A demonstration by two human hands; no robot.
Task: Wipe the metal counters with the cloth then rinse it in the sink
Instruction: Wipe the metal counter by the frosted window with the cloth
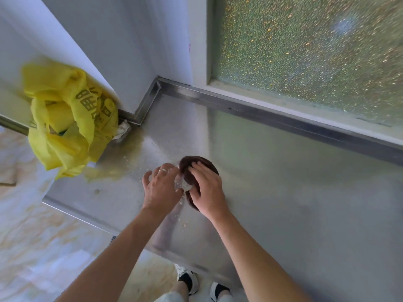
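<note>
**Two hands and a brown cloth on a wet steel counter**

At the bottom edge of the frame, just right of centre, two shoes (197, 284) in black and white stand on a pale marbled floor (32, 247), which fills the lower left. Two bare forearms rise from there toward the middle of the picture.

The metal counter (294, 203) takes up the centre and the right side, its front edge running diagonally from the left middle down toward the bottom centre. Near the middle of the frame the right hand (207, 188) lies on top of a dark brown cloth (200, 164), fingers bent over it and the thumb hooked round its near edge, so the cloth is held against the steel. The cloth is bunched into a rounded pad and shows above and to the left of the hand. Just beside it, to the left, the left hand (160, 188) hovers or rests with fingers spread and loosely bent; a ring (163, 170) sits on one finger. A small whitish scrap or patch of foam (185, 186) lies between the two hands; whether the left hand touches it cannot be told.

Droplets and a yellowish smear (130, 147) mark the steel to the upper left of the hands. Further up the left side, a crumpled yellow plastic bag (65, 118) with dark print sits at the counter's corner against a white wall (122, 51). A raised steel lip (283, 120) borders the back of the counter, and a frosted window (316, 51) fills the upper right.
</note>
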